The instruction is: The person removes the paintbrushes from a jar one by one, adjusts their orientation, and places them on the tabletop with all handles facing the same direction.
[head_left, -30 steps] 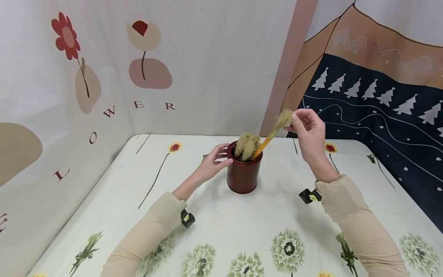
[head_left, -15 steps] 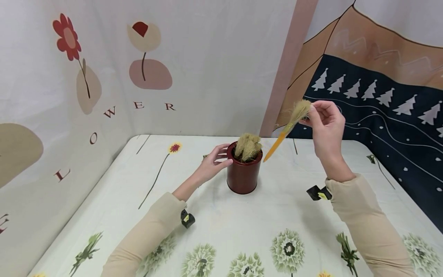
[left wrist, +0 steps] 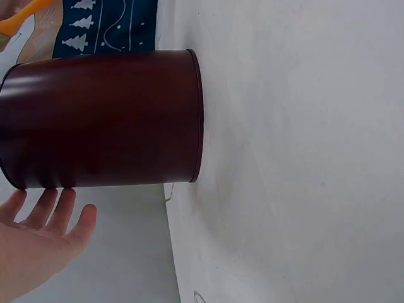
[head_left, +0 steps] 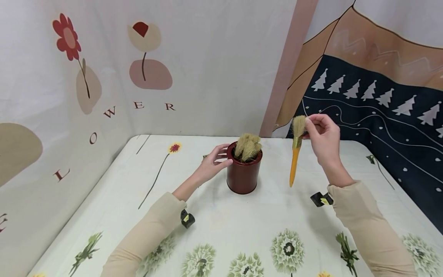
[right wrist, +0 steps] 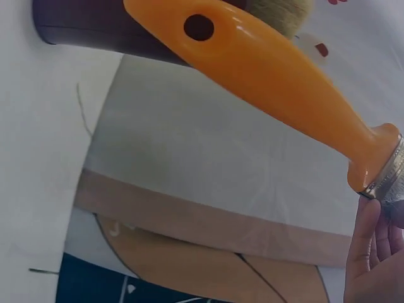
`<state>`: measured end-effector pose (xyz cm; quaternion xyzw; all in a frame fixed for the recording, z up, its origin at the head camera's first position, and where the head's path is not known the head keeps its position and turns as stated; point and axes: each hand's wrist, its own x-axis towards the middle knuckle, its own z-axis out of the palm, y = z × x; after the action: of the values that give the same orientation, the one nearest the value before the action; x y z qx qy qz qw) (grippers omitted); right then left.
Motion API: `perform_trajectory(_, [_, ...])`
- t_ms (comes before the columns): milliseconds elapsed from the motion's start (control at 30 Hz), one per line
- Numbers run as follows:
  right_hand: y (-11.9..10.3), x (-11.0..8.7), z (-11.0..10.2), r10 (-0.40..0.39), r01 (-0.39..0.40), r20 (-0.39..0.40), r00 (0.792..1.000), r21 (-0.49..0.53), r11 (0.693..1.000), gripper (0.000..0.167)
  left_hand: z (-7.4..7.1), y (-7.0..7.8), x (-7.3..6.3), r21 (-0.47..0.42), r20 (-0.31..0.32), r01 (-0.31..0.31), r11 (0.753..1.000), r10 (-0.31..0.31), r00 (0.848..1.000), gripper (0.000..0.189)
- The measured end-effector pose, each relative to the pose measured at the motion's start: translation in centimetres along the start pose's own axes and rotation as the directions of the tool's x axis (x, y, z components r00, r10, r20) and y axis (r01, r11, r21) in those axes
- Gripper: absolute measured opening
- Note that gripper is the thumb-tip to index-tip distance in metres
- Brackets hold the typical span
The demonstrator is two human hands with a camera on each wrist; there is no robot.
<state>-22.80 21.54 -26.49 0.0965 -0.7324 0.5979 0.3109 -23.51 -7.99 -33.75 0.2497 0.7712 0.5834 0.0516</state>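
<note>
A dark red cylindrical can [head_left: 243, 179] stands upright on the table, with several tan brush heads [head_left: 248, 147] sticking out of its top. My left hand [head_left: 212, 163] rests against the can's left side near the rim; in the left wrist view its fingertips [left wrist: 68, 191] touch the wall without wrapping round it. To the right of the can, my right hand [head_left: 323, 140] pinches a paintbrush [head_left: 295, 161] near its bristles. The brush hangs in the air, orange handle down and almost vertical. Close up in the right wrist view is its orange handle [right wrist: 278, 82], with a hole near the end.
A white cloth [head_left: 221, 227] printed with flowers and dandelions covers the table. Printed fabric [head_left: 214, 77] hangs behind and at the left, and a dark blue panel with white trees [head_left: 373, 104] hangs at the right.
My right hand has drawn the paintbrush out of the can, moved it right, then lowered it slightly as the handle swung to point down. The left hand and can have stayed put.
</note>
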Motion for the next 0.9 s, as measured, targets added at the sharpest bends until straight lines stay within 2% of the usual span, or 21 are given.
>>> perform_trajectory(100, [1.5,-0.2,0.0,0.031,-0.030,0.019,0.999,-0.045,0.999,0.014,0.0,0.0,0.0,-0.003,0.000,-0.002,1.000,0.002,1.000,0.056])
perform_trajectory(167, [4.5,0.3,-0.4,0.047,-0.047,0.040,0.998,-0.001,0.999,0.018,0.0,0.0,0.0,-0.006,-0.001,-0.003,1.000,0.003,1.000,0.056])
perform_trajectory(267, [11.4,1.7,-1.1,0.086,-0.090,0.059,0.995,0.064,0.994,0.023,0.0,-0.1,0.0,-0.007,-0.002,-0.007,1.000,0.007,1.000,0.056])
perform_trajectory(333, [16.9,2.8,-1.6,0.092,-0.095,0.062,0.994,0.052,0.994,0.027,0.0,-0.1,0.0,-0.006,-0.002,-0.009,1.000,0.009,1.000,0.056])
perform_trajectory(400, [21.1,3.3,-1.7,0.099,-0.097,0.046,0.994,-0.045,0.994,0.029,0.0,-0.2,0.0,-0.003,-0.002,-0.009,1.000,0.009,1.000,0.056])
perform_trajectory(500, [24.6,3.3,-1.5,0.084,-0.079,0.041,0.996,-0.129,0.989,0.032,0.0,-0.1,0.0,0.000,0.000,-0.006,1.000,0.006,1.000,0.056])
perform_trajectory(567, [25.5,3.0,-1.1,0.090,-0.084,0.042,0.995,-0.128,0.988,0.033,0.0,-0.1,0.0,0.000,0.001,-0.004,1.000,0.004,1.000,0.056])
perform_trajectory(700, [25.0,2.1,-0.3,0.121,-0.112,0.067,0.990,-0.129,0.985,0.035,0.0,0.0,0.0,-0.001,0.001,0.001,1.000,-0.001,1.000,0.056])
perform_trajectory(800, [22.2,1.2,0.3,0.195,-0.179,0.104,0.975,-0.148,0.973,0.034,0.0,0.0,0.0,0.001,0.001,0.001,1.000,-0.001,1.000,0.056])
perform_trajectory(900, [17.2,0.1,0.9,0.278,-0.255,0.162,0.947,-0.148,0.956,0.029,0.0,0.0,0.0,0.004,0.001,0.000,1.000,0.000,1.000,0.056])
